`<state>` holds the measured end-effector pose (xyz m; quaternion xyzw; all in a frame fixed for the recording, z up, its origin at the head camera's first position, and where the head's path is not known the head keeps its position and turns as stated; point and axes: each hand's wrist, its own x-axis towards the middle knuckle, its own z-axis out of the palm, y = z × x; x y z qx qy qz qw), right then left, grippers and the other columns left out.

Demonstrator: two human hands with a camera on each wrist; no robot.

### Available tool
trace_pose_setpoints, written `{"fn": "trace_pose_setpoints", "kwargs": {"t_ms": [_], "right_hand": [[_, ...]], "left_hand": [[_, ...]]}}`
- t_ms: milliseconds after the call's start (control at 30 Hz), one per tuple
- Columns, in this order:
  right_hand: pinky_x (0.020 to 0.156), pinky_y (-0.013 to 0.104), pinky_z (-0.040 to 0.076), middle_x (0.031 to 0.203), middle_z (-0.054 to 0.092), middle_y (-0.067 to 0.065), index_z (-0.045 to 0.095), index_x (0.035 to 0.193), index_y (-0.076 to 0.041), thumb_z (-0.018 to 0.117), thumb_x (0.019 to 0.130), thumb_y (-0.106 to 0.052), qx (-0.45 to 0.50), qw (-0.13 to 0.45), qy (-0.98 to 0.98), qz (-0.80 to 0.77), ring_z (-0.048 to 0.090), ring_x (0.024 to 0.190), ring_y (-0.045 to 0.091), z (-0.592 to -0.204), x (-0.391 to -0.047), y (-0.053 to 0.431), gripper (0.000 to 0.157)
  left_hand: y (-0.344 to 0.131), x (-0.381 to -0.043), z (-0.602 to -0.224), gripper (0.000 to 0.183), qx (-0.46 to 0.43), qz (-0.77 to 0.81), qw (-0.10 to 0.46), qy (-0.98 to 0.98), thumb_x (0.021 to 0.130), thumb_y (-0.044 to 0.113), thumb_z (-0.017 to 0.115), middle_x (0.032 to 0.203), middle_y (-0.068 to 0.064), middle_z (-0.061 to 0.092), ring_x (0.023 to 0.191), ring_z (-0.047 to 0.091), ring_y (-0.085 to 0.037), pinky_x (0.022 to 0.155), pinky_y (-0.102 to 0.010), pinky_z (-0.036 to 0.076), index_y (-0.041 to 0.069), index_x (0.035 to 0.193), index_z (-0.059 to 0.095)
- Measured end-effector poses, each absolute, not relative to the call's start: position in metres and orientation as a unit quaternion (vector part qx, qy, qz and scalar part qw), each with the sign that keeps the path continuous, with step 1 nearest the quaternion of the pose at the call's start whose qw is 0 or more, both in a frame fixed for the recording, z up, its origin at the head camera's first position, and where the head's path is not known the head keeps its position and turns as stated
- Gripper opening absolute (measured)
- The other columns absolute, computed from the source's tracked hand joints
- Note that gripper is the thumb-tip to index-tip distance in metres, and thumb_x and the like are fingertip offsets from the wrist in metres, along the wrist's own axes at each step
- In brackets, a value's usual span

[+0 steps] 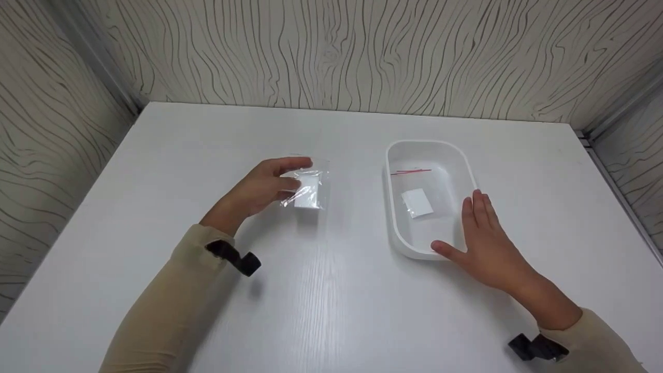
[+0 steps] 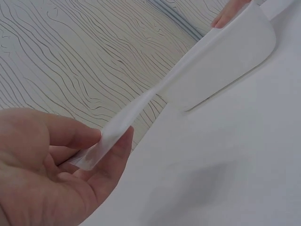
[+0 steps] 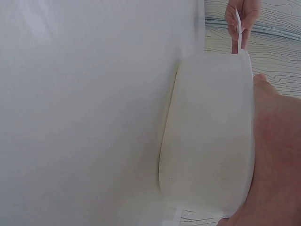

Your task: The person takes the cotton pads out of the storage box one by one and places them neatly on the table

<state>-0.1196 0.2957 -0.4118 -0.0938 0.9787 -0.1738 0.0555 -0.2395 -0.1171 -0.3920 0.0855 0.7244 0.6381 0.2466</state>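
In the head view my left hand (image 1: 261, 185) holds a small clear plastic bag (image 1: 309, 197) with a flat white piece inside, raised above the table. The left wrist view has the thumb and fingers pinching the bag (image 2: 113, 134) by its edge. My right hand (image 1: 487, 246) rests on the near right rim of a white plastic tub (image 1: 396, 228), its fingers straight and the thumb spread over the front rim. Inside the tub lie another small white packet (image 1: 417, 202) and, farther back, a thin red strip (image 1: 412, 171).
Both hands are over a white table (image 1: 311, 311). Behind it stands a wood-grain patterned wall (image 1: 331, 52), with similar panels at the left and right. A black wrist mount (image 1: 233, 256) sticks out from the left sleeve, and another (image 1: 538, 347) from the right sleeve.
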Motion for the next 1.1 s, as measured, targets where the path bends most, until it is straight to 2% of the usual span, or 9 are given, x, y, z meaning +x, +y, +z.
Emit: {"fn": "trace_pose_setpoints", "kwargs": {"t_ms": [200, 400, 567, 733, 967, 1100], "right_hand": [[0.119, 0.064, 0.011, 0.164, -0.014, 0.032, 0.001, 0.154, 0.017, 0.06, 0.094, -0.064, -0.092, 0.056, 0.979, -0.173, -0.014, 0.151, 0.046, -0.412, -0.119, 0.297, 0.117], [0.119, 0.064, 0.012, 0.164, -0.015, 0.031, 0.0, 0.155, 0.016, 0.06, 0.094, -0.064, -0.089, 0.058, 0.979, -0.176, -0.015, 0.151, 0.046, -0.412, -0.119, 0.296, 0.117], [0.118, 0.065, 0.013, 0.164, -0.014, 0.031, 0.001, 0.155, 0.016, 0.06, 0.094, -0.065, -0.088, 0.058, 0.979, -0.176, -0.014, 0.151, 0.046, -0.411, -0.119, 0.295, 0.117], [0.118, 0.065, 0.013, 0.164, -0.014, 0.031, 0.001, 0.155, 0.015, 0.06, 0.093, -0.066, -0.084, 0.059, 0.979, -0.178, -0.014, 0.152, 0.046, -0.411, -0.119, 0.295, 0.118], [0.119, 0.064, 0.012, 0.164, -0.012, 0.033, 0.002, 0.155, 0.016, 0.06, 0.094, -0.064, -0.093, 0.053, 0.978, -0.18, -0.013, 0.151, 0.047, -0.413, -0.119, 0.295, 0.116], [0.119, 0.064, 0.012, 0.164, -0.011, 0.033, 0.002, 0.155, 0.016, 0.061, 0.094, -0.063, -0.092, 0.051, 0.978, -0.18, -0.013, 0.151, 0.047, -0.414, -0.119, 0.295, 0.115]], "left_hand": [[-0.127, -0.239, -0.393, 0.056, 0.074, 0.636, 0.241, 0.73, 0.098, -0.007, 0.054, 0.155, -0.002, 0.045, 0.119, 0.053, -0.023, 0.1, -0.037, 0.049, 0.011, 0.15, 0.051], [-0.138, -0.238, -0.397, 0.056, 0.057, 0.632, 0.24, 0.735, 0.098, -0.007, 0.054, 0.156, -0.002, 0.043, 0.125, 0.051, -0.024, 0.103, -0.038, 0.048, 0.013, 0.15, 0.051], [-0.15, -0.238, -0.401, 0.056, 0.047, 0.627, 0.24, 0.74, 0.098, -0.006, 0.054, 0.159, -0.001, 0.039, 0.123, 0.051, -0.024, 0.102, -0.036, 0.048, 0.014, 0.151, 0.049], [-0.161, -0.237, -0.403, 0.057, 0.043, 0.632, 0.234, 0.738, 0.099, -0.006, 0.053, 0.158, -0.001, 0.039, 0.12, 0.051, -0.024, 0.096, -0.032, 0.05, 0.013, 0.152, 0.048], [-0.178, -0.236, -0.403, 0.059, 0.029, 0.643, 0.224, 0.732, 0.098, -0.007, 0.054, 0.161, -0.001, 0.037, 0.136, 0.044, -0.024, 0.107, -0.036, 0.046, 0.013, 0.154, 0.046], [-0.185, -0.237, -0.399, 0.058, 0.023, 0.638, 0.225, 0.736, 0.098, -0.006, 0.054, 0.161, -0.001, 0.037, 0.138, 0.042, -0.025, 0.107, -0.036, 0.046, 0.014, 0.152, 0.048]]}}
